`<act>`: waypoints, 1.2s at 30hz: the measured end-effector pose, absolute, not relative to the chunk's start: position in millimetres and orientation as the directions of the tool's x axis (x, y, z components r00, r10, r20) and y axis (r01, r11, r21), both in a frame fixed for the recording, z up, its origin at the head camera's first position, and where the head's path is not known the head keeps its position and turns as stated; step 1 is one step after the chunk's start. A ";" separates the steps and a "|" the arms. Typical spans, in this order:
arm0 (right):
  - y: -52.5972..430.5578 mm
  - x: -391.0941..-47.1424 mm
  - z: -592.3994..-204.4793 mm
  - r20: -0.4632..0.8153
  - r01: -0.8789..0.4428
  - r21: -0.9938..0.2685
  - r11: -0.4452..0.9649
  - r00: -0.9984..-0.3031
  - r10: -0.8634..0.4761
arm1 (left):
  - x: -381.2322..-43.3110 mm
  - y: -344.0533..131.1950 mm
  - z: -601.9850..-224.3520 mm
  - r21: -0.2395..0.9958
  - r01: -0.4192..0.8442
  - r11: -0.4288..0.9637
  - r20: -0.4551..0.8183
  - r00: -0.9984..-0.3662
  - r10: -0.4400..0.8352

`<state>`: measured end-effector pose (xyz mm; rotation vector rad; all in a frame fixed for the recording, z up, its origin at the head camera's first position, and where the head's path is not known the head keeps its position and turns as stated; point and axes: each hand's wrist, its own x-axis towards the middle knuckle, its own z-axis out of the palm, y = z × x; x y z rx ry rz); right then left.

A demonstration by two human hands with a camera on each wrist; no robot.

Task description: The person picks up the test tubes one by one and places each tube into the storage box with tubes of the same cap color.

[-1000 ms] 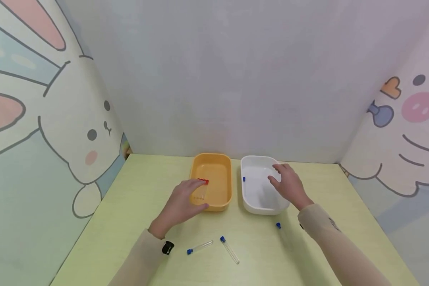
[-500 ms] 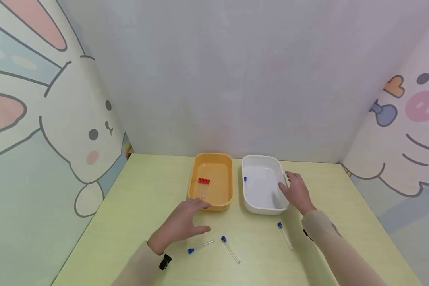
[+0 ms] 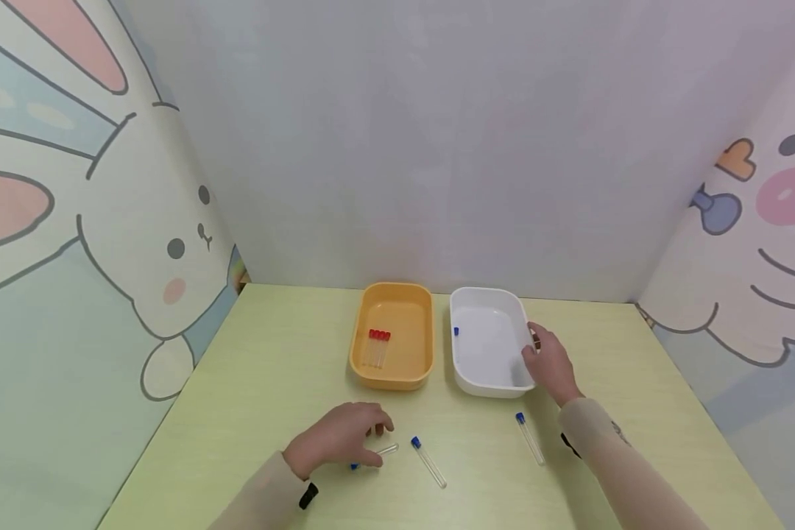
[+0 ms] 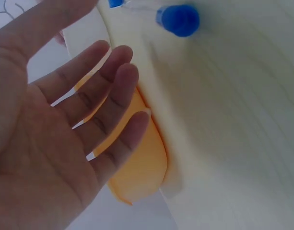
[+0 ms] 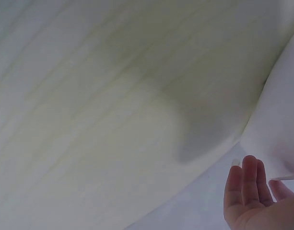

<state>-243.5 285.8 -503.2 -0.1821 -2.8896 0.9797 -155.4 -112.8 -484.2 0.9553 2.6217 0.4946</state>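
My left hand (image 3: 339, 436) is over a blue-capped test tube (image 3: 389, 448) on the table, its fingers spread and relaxed. In the left wrist view a blue cap (image 4: 181, 20) shows beyond the loosely extended fingers (image 4: 120, 93), with a gap between. Just right of that hand lies a second blue-capped tube (image 3: 430, 465). My right hand (image 3: 553, 366) is at the right rim of the white tray (image 3: 493, 391); the right wrist view shows its fingers fairly straight, the thumb close to the tray wall. A third blue-capped tube (image 3: 531, 442) lies below the right hand.
An orange tray (image 3: 414, 383) stands left of the white one and holds several red-capped tubes (image 3: 379, 347). One blue-capped tube (image 3: 456, 333) is inside the white tray along its left wall. A curtain (image 3: 437, 147) hangs behind the pale yellow table (image 3: 265, 353).
My left hand has drawn back from the orange tray, down to the leftmost blue-capped tube. My right hand has moved from above the white tray to its right rim.
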 end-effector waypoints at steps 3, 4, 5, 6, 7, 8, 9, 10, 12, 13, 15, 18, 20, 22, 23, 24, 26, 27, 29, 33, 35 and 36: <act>285.6 -244.1 -504.7 0.026 0.107 -0.607 0.788 -0.988 0.154 | -153.8 -110.6 -486.3 0.430 0.540 0.724 -0.196 -0.727 0.658; 285.6 -244.3 -505.1 0.025 0.111 -0.604 0.789 -0.987 0.158 | -153.4 -109.8 -487.2 0.431 0.536 0.726 -0.206 -0.725 0.657; 285.6 -244.6 -505.4 0.022 0.113 -0.605 0.789 -0.987 0.158 | -153.2 -109.1 -488.5 0.427 0.535 0.729 -0.215 -0.723 0.656; 285.5 -244.4 -505.3 0.024 0.110 -0.603 0.790 -0.987 0.157 | -152.9 -108.4 -489.8 0.423 0.531 0.734 -0.225 -0.724 0.653; 285.4 -244.5 -505.3 0.027 0.109 -0.601 0.791 -0.987 0.156 | -152.6 -107.7 -490.6 0.418 0.532 0.737 -0.229 -0.723 0.652; 285.2 -244.4 -505.3 0.029 0.107 -0.600 0.793 -0.987 0.155 | -152.3 -107.4 -491.6 0.411 0.535 0.738 -0.230 -0.723 0.652; 285.0 -244.2 -505.0 0.032 0.106 -0.598 0.795 -0.987 0.155 | -152.1 -107.0 -492.4 0.403 0.539 0.740 -0.228 -0.723 0.652; 284.7 -243.9 -504.6 0.033 0.105 -0.597 0.795 -0.987 0.155 | -151.9 -106.7 -493.0 0.396 0.543 0.741 -0.224 -0.725 0.651; 284.3 -243.3 -503.7 0.033 0.106 -0.598 0.795 -0.987 0.156 | -151.6 -106.7 -493.3 0.380 0.557 0.739 -0.205 -0.728 0.654; 284.2 -243.1 -503.4 0.032 0.107 -0.597 0.795 -0.987 0.158 | -151.6 -106.9 -493.6 0.369 0.567 0.736 -0.191 -0.729 0.657; 284.1 -243.0 -502.9 0.028 0.111 -0.596 0.795 -0.987 0.159 | -152.2 -107.2 -494.1 0.343 0.585 0.734 -0.169 -0.731 0.661; 283.7 -242.5 -502.6 0.025 0.115 -0.591 0.799 -0.987 0.160 | -153.9 -108.1 -495.0 0.294 0.614 0.733 -0.146 -0.729 0.669; 283.3 -242.1 -502.1 0.025 0.116 -0.588 0.801 -0.987 0.162 | -154.5 -108.8 -495.0 0.259 0.635 0.728 -0.128 -0.724 0.677; 282.7 -241.5 -501.2 0.025 0.116 -0.588 0.800 -0.987 0.162 | -154.8 -109.5 -495.0 0.236 0.652 0.720 -0.107 -0.719 0.686; 282.5 -241.3 -500.8 0.024 0.117 -0.588 0.800 -0.986 0.163 | -154.6 -109.8 -495.0 0.225 0.659 0.718 -0.100 -0.718 0.689; 282.4 -241.1 -500.4 0.025 0.117 -0.588 0.800 -0.986 0.162 | -154.6 -110.2 -495.1 0.218 0.666 0.714 -0.087 -0.715 0.693; 282.5 -240.9 -499.9 0.026 0.115 -0.588 0.801 -0.987 0.162 | -154.5 -110.5 -495.8 0.206 0.671 0.712 -0.075 -0.715 0.695; 282.4 -240.9 -499.8 0.027 0.115 -0.588 0.801 -0.987 0.161 | -154.6 -110.6 -496.2 0.202 0.671 0.713 -0.072 -0.716 0.694; 282.5 -241.1 -500.1 0.026 0.116 -0.588 0.801 -0.986 0.162 | -154.8 -110.9 -496.9 0.192 0.672 0.715 -0.068 -0.718 0.693; 282.4 -242.3 -500.8 0.012 0.128 -0.589 0.798 -0.986 0.166 | -154.8 -112.2 -496.2 0.201 0.667 0.717 -0.046 -0.725 0.688; 282.3 -243.0 -500.9 0.003 0.135 -0.590 0.796 -0.986 0.169 | -154.4 -113.9 -495.2 0.232 0.652 0.722 -0.031 -0.737 0.675; 282.4 -243.2 -500.9 0.000 0.137 -0.590 0.796 -0.986 0.170 | -154.1 -115.0 -494.2 0.254 0.638 0.727 -0.023 -0.747 0.664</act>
